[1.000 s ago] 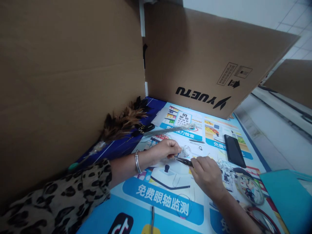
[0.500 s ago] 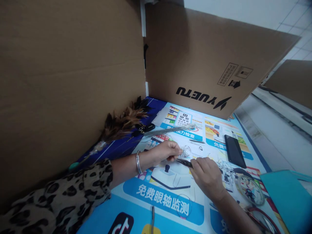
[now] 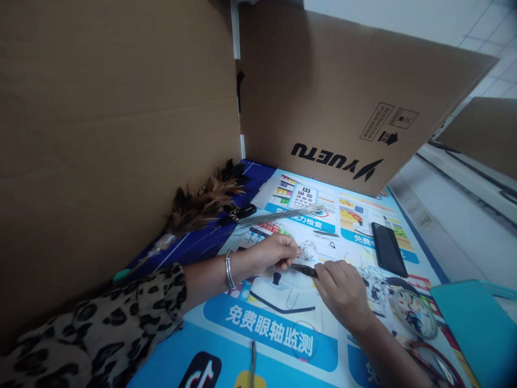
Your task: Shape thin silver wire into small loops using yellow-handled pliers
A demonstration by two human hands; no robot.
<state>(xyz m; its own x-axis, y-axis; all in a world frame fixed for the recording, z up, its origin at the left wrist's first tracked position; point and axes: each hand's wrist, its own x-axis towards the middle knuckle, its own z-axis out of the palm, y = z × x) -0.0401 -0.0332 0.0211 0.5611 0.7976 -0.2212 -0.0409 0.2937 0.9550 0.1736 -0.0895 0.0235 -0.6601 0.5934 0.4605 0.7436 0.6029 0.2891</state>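
Observation:
My left hand (image 3: 281, 251) is closed in a pinch on a small round piece of bent thin wire (image 3: 307, 249), which sticks out past the fingertips. My right hand (image 3: 342, 291) is wrapped round a pair of dark pliers (image 3: 305, 270). The pliers' jaws point left and reach the fingers of my left hand; whether they grip the wire is too small to tell. Behind my hands lies a bundle of straight thin wires (image 3: 283, 215). A few short dark wire pieces (image 3: 326, 234) and a small bent loop (image 3: 332, 245) lie just beyond the wire piece.
A black phone (image 3: 389, 249) lies at the right, with a clear round container (image 3: 414, 313) and a teal folder (image 3: 476, 323) nearer me. Brown feathers (image 3: 202, 205) lie along the left cardboard wall (image 3: 121, 118). Another cardboard panel (image 3: 343, 97) stands at the back.
Both hands keep nearly the same place and hold. My right hand and the pliers have shifted very slightly to the left; the view itself has moved a little.

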